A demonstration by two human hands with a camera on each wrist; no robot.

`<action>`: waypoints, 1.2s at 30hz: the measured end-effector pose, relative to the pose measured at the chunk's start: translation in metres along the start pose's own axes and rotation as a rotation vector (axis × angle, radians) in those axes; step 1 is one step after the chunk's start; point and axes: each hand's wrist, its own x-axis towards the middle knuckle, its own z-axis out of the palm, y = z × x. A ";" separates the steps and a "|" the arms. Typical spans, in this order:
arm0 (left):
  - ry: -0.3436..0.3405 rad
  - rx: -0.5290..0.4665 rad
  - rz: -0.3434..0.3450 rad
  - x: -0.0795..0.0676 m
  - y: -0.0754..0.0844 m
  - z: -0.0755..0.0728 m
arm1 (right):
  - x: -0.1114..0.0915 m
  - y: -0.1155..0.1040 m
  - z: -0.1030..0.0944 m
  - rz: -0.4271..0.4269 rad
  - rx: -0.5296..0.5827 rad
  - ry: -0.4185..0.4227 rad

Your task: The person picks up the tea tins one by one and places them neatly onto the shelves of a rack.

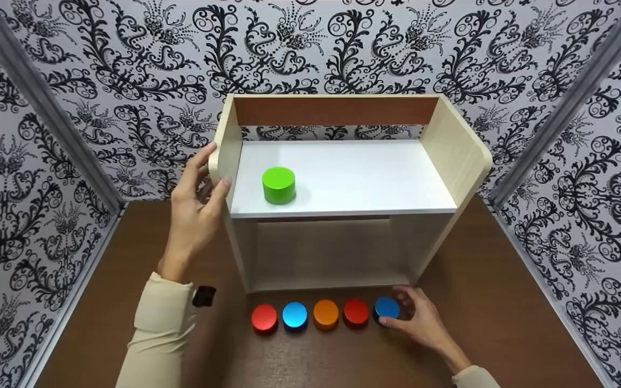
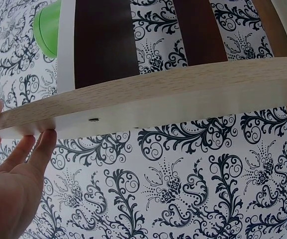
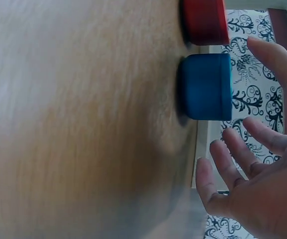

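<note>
My left hand (image 1: pixel 194 215) grips the front edge of the left side panel (image 1: pixel 225 145) of a small wooden shelf unit, thumb and fingers on opposite faces. In the left wrist view the fingers press against the panel's pale outer face (image 2: pixel 183 110). My right hand (image 1: pixel 423 323) is around the right side of a dark blue round tin (image 1: pixel 386 307), thumb in front and fingers spread behind. The right wrist view shows a gap between the fingers and this tin (image 3: pixel 206 87). On the unit's white upper shelf (image 1: pixel 364 172), a green round tin (image 1: pixel 278 185) stands toward the left.
Left of the dark blue tin, a red tin (image 1: pixel 356 312), an orange tin (image 1: pixel 325 314), a lighter blue tin (image 1: pixel 295 316) and another red tin (image 1: pixel 264 318) form a row on the brown table (image 1: pixel 299 361). Patterned walls (image 1: pixel 310 48) enclose the back and sides.
</note>
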 end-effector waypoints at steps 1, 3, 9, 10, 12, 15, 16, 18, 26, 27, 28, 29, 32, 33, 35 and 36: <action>0.000 0.003 0.000 0.000 0.000 0.000 | 0.000 0.001 0.001 0.001 -0.001 -0.005; 0.000 0.009 0.000 0.000 0.000 0.000 | -0.001 0.002 0.002 0.001 -0.001 -0.013; 0.005 -0.003 0.001 0.000 0.000 0.000 | -0.002 0.005 0.005 -0.023 -0.033 -0.037; 0.005 -0.004 0.002 0.000 0.000 0.001 | -0.002 0.006 0.005 -0.029 -0.040 -0.041; 0.004 -0.005 0.004 0.000 -0.001 0.001 | -0.003 0.007 0.006 -0.037 -0.048 -0.046; 0.007 -0.005 0.006 0.000 -0.001 0.001 | -0.002 0.008 0.008 -0.048 -0.055 -0.049; 0.008 -0.006 0.005 0.000 -0.001 0.001 | -0.002 0.008 0.008 -0.049 -0.057 -0.050; 0.007 -0.011 0.005 -0.001 -0.001 0.000 | -0.002 0.009 0.009 -0.049 -0.061 -0.050; 0.002 -0.011 0.003 -0.001 -0.001 0.000 | -0.002 0.010 0.013 -0.036 -0.087 -0.052; 0.001 -0.010 0.002 -0.001 -0.001 0.000 | -0.001 0.011 0.013 -0.032 -0.089 -0.053; 0.001 -0.009 0.003 -0.001 -0.001 0.000 | -0.001 0.011 0.013 -0.030 -0.090 -0.054; 0.002 -0.008 0.003 -0.001 -0.001 0.000 | -0.001 0.011 0.014 -0.027 -0.093 -0.055; 0.002 -0.005 0.004 -0.001 -0.001 0.000 | -0.001 0.012 0.015 -0.022 -0.097 -0.056; 0.002 -0.004 0.005 -0.001 -0.001 0.000 | -0.001 0.012 0.015 -0.022 -0.097 -0.056; 0.002 0.000 0.003 -0.001 -0.001 0.000 | -0.001 0.012 0.016 -0.022 -0.096 -0.056; 0.001 -0.001 0.001 -0.001 -0.001 0.000 | -0.001 0.012 0.016 -0.022 -0.097 -0.055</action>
